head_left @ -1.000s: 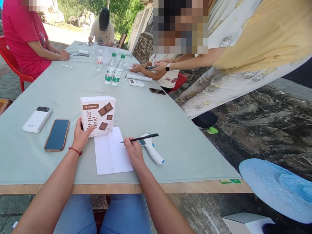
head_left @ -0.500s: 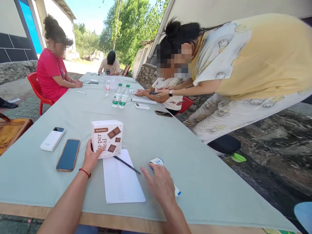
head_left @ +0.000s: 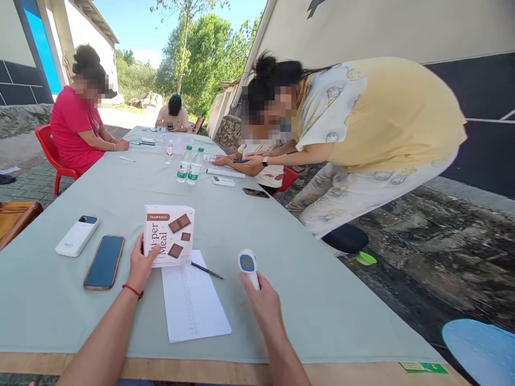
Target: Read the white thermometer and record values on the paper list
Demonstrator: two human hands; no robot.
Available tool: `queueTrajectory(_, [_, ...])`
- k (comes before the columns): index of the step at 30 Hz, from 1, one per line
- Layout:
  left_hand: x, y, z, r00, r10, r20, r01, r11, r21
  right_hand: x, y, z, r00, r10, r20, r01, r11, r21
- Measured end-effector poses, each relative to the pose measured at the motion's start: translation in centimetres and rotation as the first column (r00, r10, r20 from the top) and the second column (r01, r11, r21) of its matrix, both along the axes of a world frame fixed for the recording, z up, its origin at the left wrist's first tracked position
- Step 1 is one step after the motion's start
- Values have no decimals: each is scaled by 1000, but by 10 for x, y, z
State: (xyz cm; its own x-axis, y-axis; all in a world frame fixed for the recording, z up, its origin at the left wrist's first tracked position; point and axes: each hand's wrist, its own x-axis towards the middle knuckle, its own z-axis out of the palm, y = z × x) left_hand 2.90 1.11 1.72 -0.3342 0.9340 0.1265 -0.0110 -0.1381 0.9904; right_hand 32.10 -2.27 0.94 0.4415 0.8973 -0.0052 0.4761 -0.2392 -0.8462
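My left hand (head_left: 140, 266) grips the lower left side of a white box (head_left: 181, 252) with chocolate squares printed on its front, held upright above the sheet of paper. In my right hand (head_left: 263, 300) is a white and blue infrared thermometer (head_left: 248, 262), its small screen facing me; the fingers wrap round its handle. Between my hands lies the white paper (head_left: 201, 316) with a column of handwriting. A black pen (head_left: 209, 271) rests across its upper edge, partly behind the box.
Left of the box lie a smartphone (head_left: 104, 262) and a white power bank (head_left: 77, 236). Farther along the table (head_left: 322, 316) stand water bottles (head_left: 195, 167), near another white device (head_left: 223, 182) and a dark phone (head_left: 256, 193). Several people are around the far part; one leans in from the right.
My right hand has closed on the thermometer, which lay on the table, and lifted it with its screen turned towards me. My left hand still holds the box. The view has shifted slightly.
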Motion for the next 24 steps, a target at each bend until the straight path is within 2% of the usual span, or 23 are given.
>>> queueTrajectory(2, [1, -1, 3, 999, -30, 12, 30, 1000, 3, -24, -5, 17, 972, 42, -232, -25, 997, 75])
queueTrajectory(5, [2, -1, 4, 998, -58, -6, 57, 998, -5, -65, -15, 40, 787, 240, -568, -114, 962, 249])
queueTrajectory(7, [2, 0, 4, 997, -69, -18, 69, 998, 2, -88, -21, 50, 666, 359, -653, -216, 932, 292])
queueTrajectory(8, [2, 1, 4, 997, -72, -20, 72, 997, 6, -98, -24, 53, 638, 386, -667, -253, 922, 292])
queueTrajectory(11, [2, 1, 6, 996, -83, -27, 83, 996, 12, -119, -27, 54, 608, 393, -690, -288, 919, 270])
queueTrajectory(16, [2, 3, 8, 995, -93, -37, 94, 995, 19, -131, -21, 51, 526, 376, -763, -232, 926, 297])
queueTrajectory(24, [0, 9, 5, 996, -81, -42, 82, 996, 31, -133, -9, 48, 626, 307, -717, -209, 952, 224])
